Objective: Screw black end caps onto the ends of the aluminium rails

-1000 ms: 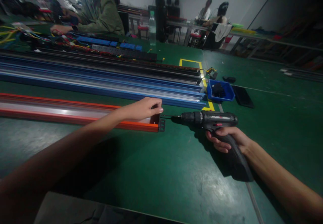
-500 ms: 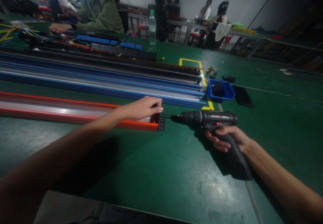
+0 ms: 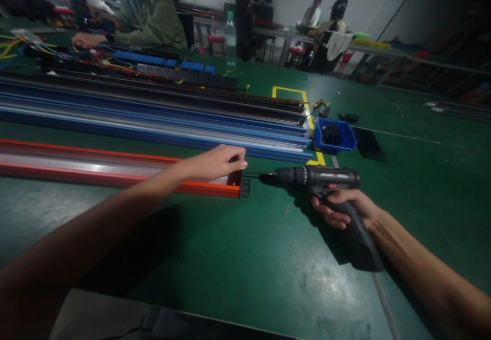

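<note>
A long orange metal profile (image 3: 207, 188) with a pale inner channel lies on the green table. At its right end sits a black end cap (image 3: 246, 188). My left hand (image 3: 226, 162) rests over that end, thumb and fingers closed around the upper part of the cap; the fingertips are partly hidden. In my right hand (image 3: 345, 208) is a black cordless drill (image 3: 332, 177), held by its handle and pointing left. Its thin bit (image 3: 253, 173) reaches the end cap's outer face, close to my left thumb; whether it sits in a screw cannot be made out.
Blue profiles (image 3: 230, 134) lie parallel behind the orange one, with wired black strips (image 3: 153, 70) further back. A blue bin (image 3: 335, 135) of black parts stands right, beside a dark flat phone-like object (image 3: 369, 144). A bottle (image 3: 230, 41) and a seated co-worker (image 3: 161, 18) are beyond.
Both hands and the drill hold nearly the same positions. Only a very slight shift of the whole view shows.
</note>
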The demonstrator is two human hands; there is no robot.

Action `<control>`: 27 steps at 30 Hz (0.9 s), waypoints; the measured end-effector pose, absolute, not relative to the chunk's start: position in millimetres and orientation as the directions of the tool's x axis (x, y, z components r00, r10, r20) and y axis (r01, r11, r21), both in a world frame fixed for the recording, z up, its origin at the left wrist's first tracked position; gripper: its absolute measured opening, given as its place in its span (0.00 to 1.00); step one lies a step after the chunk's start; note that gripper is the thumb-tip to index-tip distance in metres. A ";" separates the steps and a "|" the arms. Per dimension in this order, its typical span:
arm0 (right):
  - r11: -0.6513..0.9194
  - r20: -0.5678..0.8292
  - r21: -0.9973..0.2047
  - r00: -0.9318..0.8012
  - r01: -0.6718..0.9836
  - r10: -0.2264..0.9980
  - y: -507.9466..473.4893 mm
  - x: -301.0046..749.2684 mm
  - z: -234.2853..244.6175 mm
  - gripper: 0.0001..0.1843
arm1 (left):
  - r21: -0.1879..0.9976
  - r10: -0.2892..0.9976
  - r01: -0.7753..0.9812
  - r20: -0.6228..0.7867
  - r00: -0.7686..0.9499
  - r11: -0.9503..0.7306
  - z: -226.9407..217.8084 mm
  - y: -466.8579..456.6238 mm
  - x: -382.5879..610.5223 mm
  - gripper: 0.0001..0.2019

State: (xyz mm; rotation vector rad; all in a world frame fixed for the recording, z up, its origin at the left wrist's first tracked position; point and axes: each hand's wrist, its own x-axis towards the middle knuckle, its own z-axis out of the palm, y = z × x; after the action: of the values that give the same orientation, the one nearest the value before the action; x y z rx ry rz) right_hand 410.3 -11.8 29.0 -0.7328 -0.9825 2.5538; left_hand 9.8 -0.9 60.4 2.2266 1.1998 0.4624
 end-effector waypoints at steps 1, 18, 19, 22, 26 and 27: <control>-0.720 -0.350 -0.687 -0.823 -0.099 0.447 -11.8 410.3 28.8 0.14 | 0.622 0.841 0.647 0.034 0.540 -0.441 60.4 -0.8 9.9 0.16; -0.713 -0.360 -0.696 -0.816 -0.087 0.452 -11.4 411.5 27.2 0.13 | 0.626 0.838 0.640 0.039 0.544 -0.445 61.7 -1.9 9.9 0.15; -0.713 -0.359 -0.696 -0.817 -0.088 0.452 -11.3 411.9 27.0 0.12 | 0.626 0.837 0.640 0.038 0.545 -0.445 61.5 -1.8 9.9 0.15; -0.719 -0.361 -0.690 -0.819 -0.087 0.446 -11.2 412.9 26.5 0.12 | 0.626 0.840 0.643 0.036 0.541 -0.441 61.0 -1.7 9.9 0.15; -0.725 -0.354 -0.682 -0.826 -0.093 0.439 -11.0 413.1 26.0 0.11 | 0.619 0.837 0.645 0.036 0.546 -0.448 61.4 -1.9 9.8 0.16; -0.725 -0.351 -0.682 -0.827 -0.096 0.439 -11.0 413.0 26.1 0.11 | 0.618 0.835 0.645 0.035 0.549 -0.449 61.7 -2.0 9.7 0.16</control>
State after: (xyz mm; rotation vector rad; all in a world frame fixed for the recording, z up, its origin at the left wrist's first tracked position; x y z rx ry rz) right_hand 413.0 -11.0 26.1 -0.7270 -0.9745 2.5679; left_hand 9.7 -2.0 61.7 2.2367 1.1896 0.4549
